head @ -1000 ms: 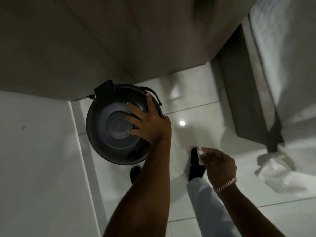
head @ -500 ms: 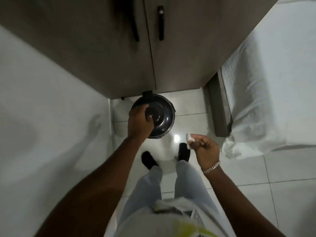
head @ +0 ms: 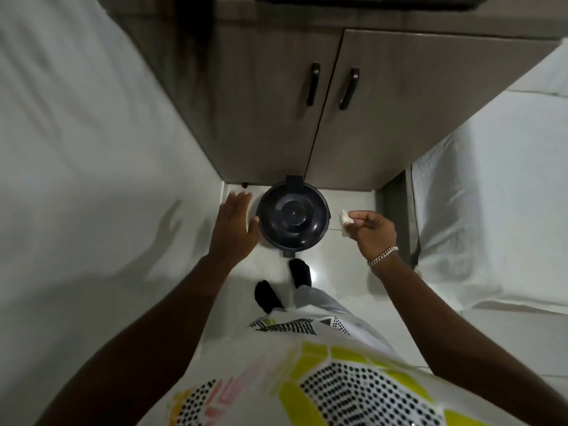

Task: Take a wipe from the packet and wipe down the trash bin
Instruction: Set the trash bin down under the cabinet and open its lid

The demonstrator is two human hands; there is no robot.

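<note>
Round dark trash bin (head: 293,221), lid closed, standing on the tiled floor (head: 353,284) before a two-door cabinet (head: 307,124). Left hand (head: 235,227) spread flat, empty, just beside the bin's left rim. Right hand (head: 373,233) pinches a folded white wipe (head: 344,222), held right of the bin.

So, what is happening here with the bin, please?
A person stands over a dark round bin on the tiled floor, in front of a cabinet. The lid is closed. The right hand pinches a small crumpled white wipe to the right of the bin, not touching it. The left hand is open, fingers spread, beside the bin's left edge and holding nothing. No wiping is under way at this moment.
</note>
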